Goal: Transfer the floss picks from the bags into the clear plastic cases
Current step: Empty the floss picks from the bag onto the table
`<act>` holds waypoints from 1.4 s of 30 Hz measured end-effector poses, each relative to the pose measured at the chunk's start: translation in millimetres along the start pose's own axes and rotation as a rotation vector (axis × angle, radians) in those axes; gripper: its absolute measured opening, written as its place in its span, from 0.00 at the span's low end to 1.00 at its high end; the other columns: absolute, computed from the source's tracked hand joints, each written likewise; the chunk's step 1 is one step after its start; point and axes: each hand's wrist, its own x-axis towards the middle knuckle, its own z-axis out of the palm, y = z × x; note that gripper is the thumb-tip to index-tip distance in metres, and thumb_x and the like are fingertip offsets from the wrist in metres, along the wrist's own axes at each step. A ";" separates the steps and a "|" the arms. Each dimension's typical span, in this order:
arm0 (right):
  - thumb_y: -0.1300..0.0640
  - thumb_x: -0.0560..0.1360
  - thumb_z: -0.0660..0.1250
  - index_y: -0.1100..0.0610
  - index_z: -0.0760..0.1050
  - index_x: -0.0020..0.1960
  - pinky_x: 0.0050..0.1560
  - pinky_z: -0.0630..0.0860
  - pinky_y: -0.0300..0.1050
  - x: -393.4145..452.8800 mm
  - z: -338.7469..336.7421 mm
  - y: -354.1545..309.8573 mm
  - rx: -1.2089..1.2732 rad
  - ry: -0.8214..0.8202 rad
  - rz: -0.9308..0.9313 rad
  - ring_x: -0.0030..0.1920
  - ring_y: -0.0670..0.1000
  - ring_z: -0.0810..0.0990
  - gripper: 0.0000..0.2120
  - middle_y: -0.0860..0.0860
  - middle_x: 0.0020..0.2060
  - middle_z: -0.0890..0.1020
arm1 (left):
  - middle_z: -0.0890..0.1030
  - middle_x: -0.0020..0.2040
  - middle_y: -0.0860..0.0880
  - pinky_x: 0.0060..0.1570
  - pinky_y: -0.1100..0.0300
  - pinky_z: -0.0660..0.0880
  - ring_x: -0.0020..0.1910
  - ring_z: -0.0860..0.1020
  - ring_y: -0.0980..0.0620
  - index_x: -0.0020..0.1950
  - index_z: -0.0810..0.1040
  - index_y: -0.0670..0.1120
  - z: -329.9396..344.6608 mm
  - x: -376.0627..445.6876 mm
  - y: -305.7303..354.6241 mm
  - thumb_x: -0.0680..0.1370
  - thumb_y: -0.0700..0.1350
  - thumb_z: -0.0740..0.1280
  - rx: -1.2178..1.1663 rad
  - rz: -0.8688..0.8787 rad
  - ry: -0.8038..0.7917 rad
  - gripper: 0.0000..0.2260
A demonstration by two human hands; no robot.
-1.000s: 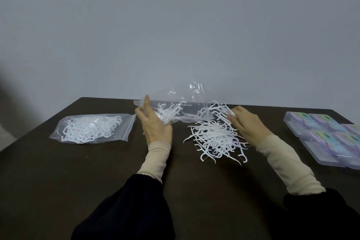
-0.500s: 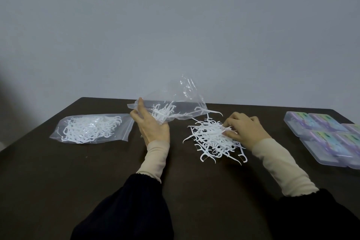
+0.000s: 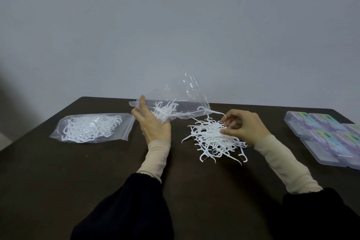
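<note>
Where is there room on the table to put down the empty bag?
Bare table shows in front of the full bag, and between the left hand and that bag is a narrow gap. It is crowded around the pick pile, under the right hand, and by the cases.

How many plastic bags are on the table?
2. One bag full of floss picks lies flat on the left of the table. The other bag is held up by the left hand in the middle, some picks still inside. None looks hidden.
</note>
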 end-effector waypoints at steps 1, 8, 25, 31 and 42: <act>0.64 0.65 0.76 0.51 0.76 0.43 0.43 0.76 0.34 -0.5 -0.5 -2.0 0.048 -0.003 -0.003 0.36 0.47 0.80 0.13 0.51 0.39 0.81 | 0.63 0.63 0.40 0.55 0.65 0.64 0.50 0.64 0.56 0.73 0.60 0.43 -0.3 -0.7 1.0 0.65 0.28 0.71 0.002 0.003 -0.003 0.39; 0.62 0.69 0.72 0.55 0.75 0.46 0.38 0.78 0.37 -3.8 1.1 -20.7 0.382 0.026 -0.058 0.34 0.51 0.83 0.09 0.54 0.34 0.82 | 0.63 0.62 0.40 0.55 0.65 0.65 0.51 0.65 0.55 0.73 0.60 0.43 -0.3 -2.1 1.2 0.65 0.29 0.73 0.007 0.020 -0.016 0.40; 0.64 0.73 0.68 0.55 0.77 0.39 0.36 0.74 0.28 -0.4 5.8 5.8 0.417 0.421 0.184 0.28 0.42 0.80 0.06 0.46 0.29 0.82 | 0.63 0.63 0.42 0.53 0.68 0.62 0.56 0.71 0.47 0.73 0.59 0.44 -0.2 -0.9 0.0 0.66 0.27 0.69 -0.019 -0.055 0.030 0.38; 0.49 0.73 0.68 0.44 0.76 0.39 0.55 0.59 0.45 -3.2 15.8 4.3 -0.223 0.169 0.267 0.45 0.45 0.77 0.04 0.42 0.38 0.81 | 0.62 0.64 0.41 0.54 0.69 0.61 0.58 0.70 0.47 0.73 0.59 0.43 0.1 -2.0 0.5 0.65 0.27 0.70 -0.019 -0.033 -0.011 0.40; 0.62 0.77 0.62 0.51 0.74 0.47 0.43 0.82 0.46 -2.5 13.4 -25.0 0.571 0.135 0.016 0.50 0.48 0.79 0.07 0.52 0.55 0.75 | 0.64 0.61 0.39 0.55 0.67 0.64 0.50 0.66 0.54 0.73 0.60 0.42 6.2 -10.2 9.1 0.64 0.32 0.74 0.005 0.194 -0.141 0.41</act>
